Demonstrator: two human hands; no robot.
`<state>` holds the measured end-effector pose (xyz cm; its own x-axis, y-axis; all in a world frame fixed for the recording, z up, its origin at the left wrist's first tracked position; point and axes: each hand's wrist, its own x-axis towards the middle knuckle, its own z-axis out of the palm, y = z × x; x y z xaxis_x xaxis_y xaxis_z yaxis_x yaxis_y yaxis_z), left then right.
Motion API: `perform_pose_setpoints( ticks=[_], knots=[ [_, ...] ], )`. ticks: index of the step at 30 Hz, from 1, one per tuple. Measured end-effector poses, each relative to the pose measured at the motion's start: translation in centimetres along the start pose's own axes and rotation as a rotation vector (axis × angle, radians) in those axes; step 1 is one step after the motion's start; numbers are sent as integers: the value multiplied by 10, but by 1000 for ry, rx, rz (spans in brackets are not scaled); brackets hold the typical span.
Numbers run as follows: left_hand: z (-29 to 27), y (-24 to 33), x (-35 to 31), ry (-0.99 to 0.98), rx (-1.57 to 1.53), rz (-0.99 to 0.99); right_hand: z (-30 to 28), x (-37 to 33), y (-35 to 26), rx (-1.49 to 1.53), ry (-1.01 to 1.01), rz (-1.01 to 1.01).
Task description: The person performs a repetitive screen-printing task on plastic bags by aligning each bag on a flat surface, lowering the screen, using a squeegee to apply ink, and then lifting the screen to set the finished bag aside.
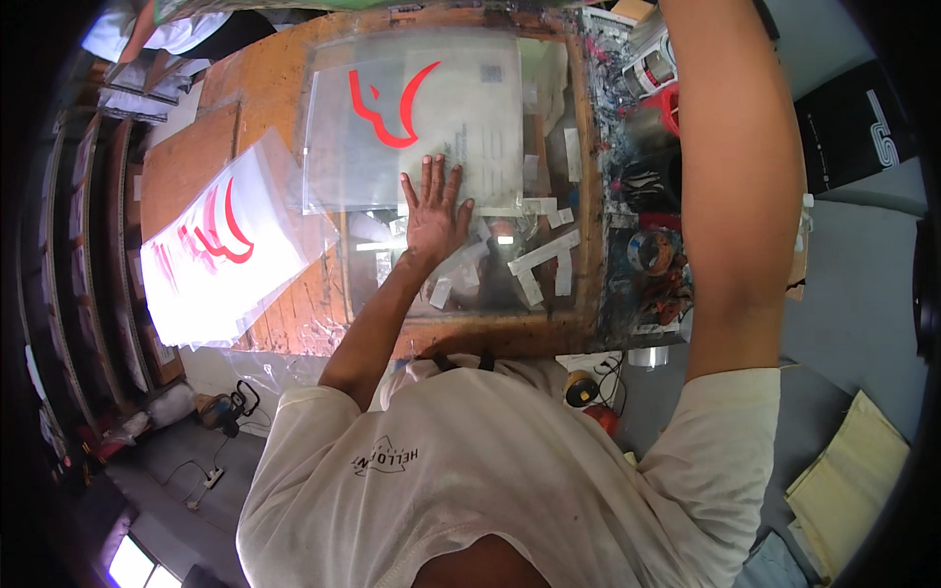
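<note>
My left hand (436, 211) lies flat with fingers spread on the lower edge of a clear plastic bag (328, 147). The bag rests on a glass panel set in the wooden worktable, and a red curved print (412, 108) shows on its upper part. Faint printed lines and a small square code sit at the bag's right side. My right arm (740, 186) reaches straight up along the right side and leaves the picture at the top, so its hand is hidden. Left of the bag lies a fanned stack of similar printed plastic bags (221, 265), glaring in the light.
Strips of whitish tape (544, 255) stick to the glass. A paint-stained shelf with cans, a red-rimmed container (668, 110) and tape rolls (649, 252) runs along the right. Tall racks (93, 235) stand at the left. A green-edged object (294, 5) crosses the top; another person's arm (140, 34) shows upper left.
</note>
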<state>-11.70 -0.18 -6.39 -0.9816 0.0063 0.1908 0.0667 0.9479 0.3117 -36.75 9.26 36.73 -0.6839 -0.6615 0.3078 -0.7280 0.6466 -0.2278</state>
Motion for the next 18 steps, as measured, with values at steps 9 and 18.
perform_pose_setpoints(
  ticks=[9,18],
  knots=[
    [-117,38,-7,192,-773,-101,70,-112,-34,-56,211,-52],
    [-126,43,-80,85,-2111,-1263,230,-180,23,389,-307,314]
  ],
)
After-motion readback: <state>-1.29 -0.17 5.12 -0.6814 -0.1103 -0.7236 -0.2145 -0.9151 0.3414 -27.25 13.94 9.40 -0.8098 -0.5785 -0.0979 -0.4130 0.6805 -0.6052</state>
